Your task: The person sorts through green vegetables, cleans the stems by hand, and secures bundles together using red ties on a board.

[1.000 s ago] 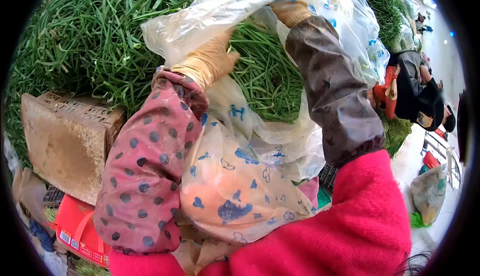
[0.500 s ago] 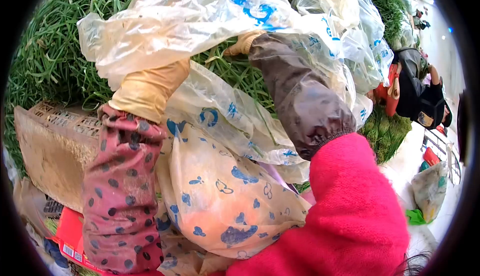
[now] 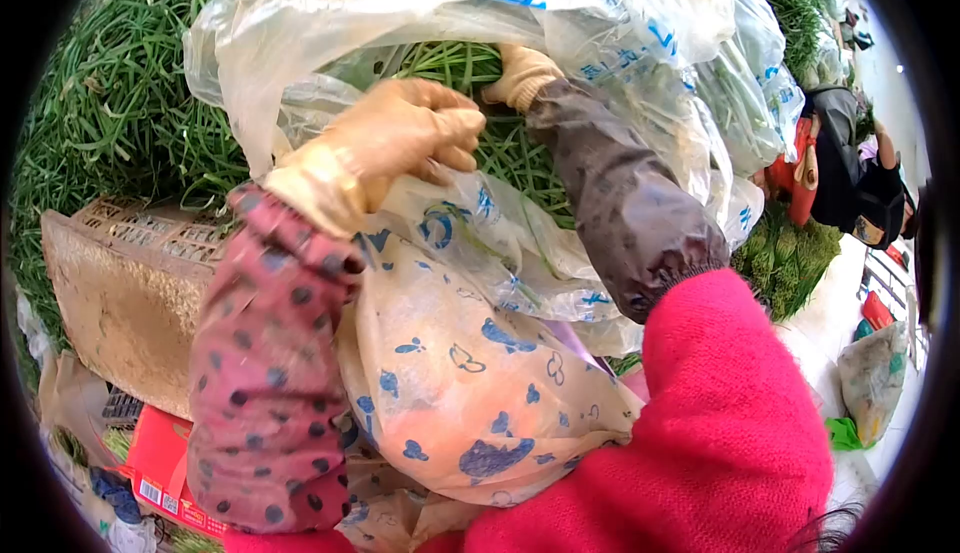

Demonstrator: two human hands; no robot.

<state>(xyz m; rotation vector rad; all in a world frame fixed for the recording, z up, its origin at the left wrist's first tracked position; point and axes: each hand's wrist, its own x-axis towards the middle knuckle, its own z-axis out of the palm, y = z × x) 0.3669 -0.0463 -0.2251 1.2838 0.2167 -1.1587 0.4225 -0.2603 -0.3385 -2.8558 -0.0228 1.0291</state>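
My left hand (image 3: 410,138), in a tan glove, hovers over the mouth of a clear plastic bag with blue print (image 3: 290,28). Its fingers are bent and a little apart, and nothing shows between them. My right hand (image 3: 522,78), also in a tan glove, is inside the bag's opening. It grips a bunch of long green leafy stalks (image 3: 450,65), its fingertips partly hidden by the plastic and leaves. More green stalks (image 3: 520,163) lie just below it. The bag's near edge (image 3: 470,228) hangs down toward me.
A large heap of greens (image 3: 110,93) rises at the left above a worn plastic crate (image 3: 120,293). A printed apron (image 3: 480,393) covers my lap. A red box (image 3: 160,463) sits at lower left. Another person (image 3: 855,168) is at the right, near a sack (image 3: 870,378) on the floor.
My left hand has come out from under the plastic and moved right, toward my right hand. The bag's edge has risen, showing more greens. My right hand has shifted slightly right.
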